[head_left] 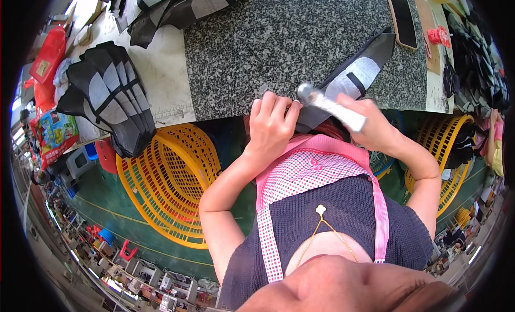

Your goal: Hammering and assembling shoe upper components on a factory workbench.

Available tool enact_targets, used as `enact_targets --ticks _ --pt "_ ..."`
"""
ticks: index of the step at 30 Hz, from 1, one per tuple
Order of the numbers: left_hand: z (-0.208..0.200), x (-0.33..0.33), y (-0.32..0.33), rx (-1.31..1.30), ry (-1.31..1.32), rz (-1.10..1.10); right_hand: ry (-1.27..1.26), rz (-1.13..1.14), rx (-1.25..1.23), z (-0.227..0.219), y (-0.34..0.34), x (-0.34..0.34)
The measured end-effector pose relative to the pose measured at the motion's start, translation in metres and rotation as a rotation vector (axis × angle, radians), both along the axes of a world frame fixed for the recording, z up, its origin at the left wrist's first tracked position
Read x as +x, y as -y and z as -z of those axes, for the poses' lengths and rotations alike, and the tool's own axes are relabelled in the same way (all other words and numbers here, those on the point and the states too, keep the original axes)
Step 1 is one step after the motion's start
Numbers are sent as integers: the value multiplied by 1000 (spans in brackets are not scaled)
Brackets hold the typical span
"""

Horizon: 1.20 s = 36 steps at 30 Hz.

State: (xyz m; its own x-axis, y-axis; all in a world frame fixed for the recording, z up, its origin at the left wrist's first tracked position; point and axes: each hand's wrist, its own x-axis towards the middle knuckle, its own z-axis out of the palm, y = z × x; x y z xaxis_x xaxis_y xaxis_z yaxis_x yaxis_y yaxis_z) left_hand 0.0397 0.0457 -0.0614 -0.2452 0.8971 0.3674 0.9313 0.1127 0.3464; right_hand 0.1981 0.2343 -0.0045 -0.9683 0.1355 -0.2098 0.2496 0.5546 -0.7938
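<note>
My right hand is closed around the pale handle of a hammer. Its rounded metal head is over the near edge of the granite slab, just beside my left fingertips. A flat dark cut piece of material, with a light grey patch and a black strip, lies slantwise across the slab. Its near end hangs over the edge between my hands. My left hand has its fingers curled at that near end and seems to pinch it; the fingertips are partly hidden by the hammer head.
The speckled granite slab covers the table's middle. Stacked dark pieces lie at left, more at the far edge. A phone and a small red item sit at right. Yellow baskets stand below on both sides.
</note>
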Motion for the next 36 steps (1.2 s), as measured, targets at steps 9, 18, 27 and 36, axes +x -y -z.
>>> enact_targets --ticks 9,18,27,36 --pt "2 13 1 -36 -143 -22 68 -40 123 7 3 -5" --pt "24 47 -14 55 -225 63 -125 -40 12 -7 -1 -19" --pt "-5 10 -19 150 326 -24 -174 427 -405 16 -40 6" --pt "-68 -156 152 322 -554 -1034 -351 807 -538 5 -87 7"
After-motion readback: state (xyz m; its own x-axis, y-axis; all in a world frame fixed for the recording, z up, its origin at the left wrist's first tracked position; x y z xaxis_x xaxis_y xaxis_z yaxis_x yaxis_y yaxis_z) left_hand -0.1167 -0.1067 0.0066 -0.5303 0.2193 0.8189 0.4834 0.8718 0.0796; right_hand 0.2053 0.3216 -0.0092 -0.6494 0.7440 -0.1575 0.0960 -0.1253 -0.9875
